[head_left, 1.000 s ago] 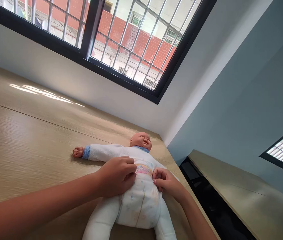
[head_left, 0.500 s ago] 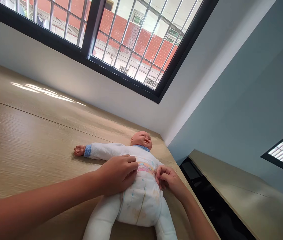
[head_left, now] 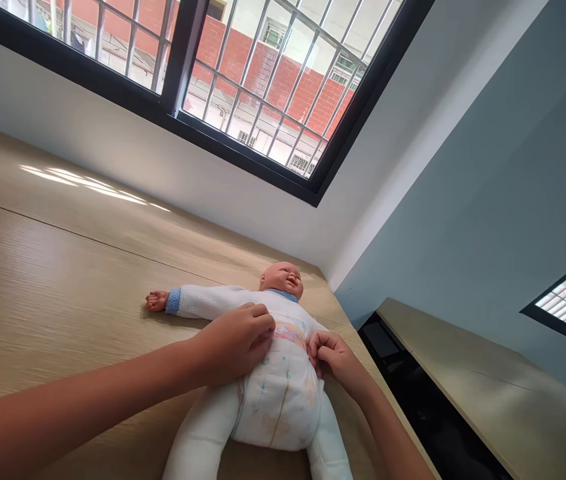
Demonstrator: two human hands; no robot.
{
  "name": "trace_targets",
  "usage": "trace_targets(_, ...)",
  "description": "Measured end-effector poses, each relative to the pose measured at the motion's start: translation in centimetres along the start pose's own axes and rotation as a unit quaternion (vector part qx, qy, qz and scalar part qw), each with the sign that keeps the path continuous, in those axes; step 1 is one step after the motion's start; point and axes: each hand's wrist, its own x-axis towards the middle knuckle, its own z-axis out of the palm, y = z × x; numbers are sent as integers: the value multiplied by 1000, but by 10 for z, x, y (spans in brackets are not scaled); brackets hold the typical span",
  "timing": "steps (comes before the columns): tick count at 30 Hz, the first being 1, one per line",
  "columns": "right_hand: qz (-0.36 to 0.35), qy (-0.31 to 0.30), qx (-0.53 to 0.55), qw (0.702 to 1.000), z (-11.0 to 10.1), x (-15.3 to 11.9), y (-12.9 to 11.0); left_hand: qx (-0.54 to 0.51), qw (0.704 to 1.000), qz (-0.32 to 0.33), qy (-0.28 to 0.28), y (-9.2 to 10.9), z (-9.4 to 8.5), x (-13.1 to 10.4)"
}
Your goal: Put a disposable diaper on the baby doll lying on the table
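Observation:
A baby doll [head_left: 283,278] lies on its back on the wooden table, head toward the window. It wears a white top [head_left: 213,301] with blue collar and cuffs, and its white legs point toward me. Round its hips is a white diaper [head_left: 277,407] with a coloured band [head_left: 290,332] at the waist. My left hand [head_left: 240,341] is closed at the left end of the waistband, fingertips curled against the diaper. At the opposite side my right hand [head_left: 331,355] is closed on the diaper's edge. What each set of fingertips pinches is partly hidden.
The wooden table [head_left: 63,280] runs left under the doll and meets the wall below a barred window [head_left: 263,87]. A table edge lies just right of my right arm. Beyond a dark gap stands another wooden table [head_left: 473,373].
Both hands stay at the diaper's waist with barely any movement. The whole view has shifted very slightly.

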Motion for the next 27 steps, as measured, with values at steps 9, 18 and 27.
trace_targets(9, -8, 13, -31, 999, 6, 2, -4, -46, 994, -95, 1, -5, 6, 4)
trace_targets(18, -20, 19, -40, 999, 5, 4, 2, -94, 988, -120, -15, -14, 1, 8)
trace_targets(27, -23, 13, -23, 999, 5, 6, 6, -71, 993, -93, 2, -10, 1, 6)
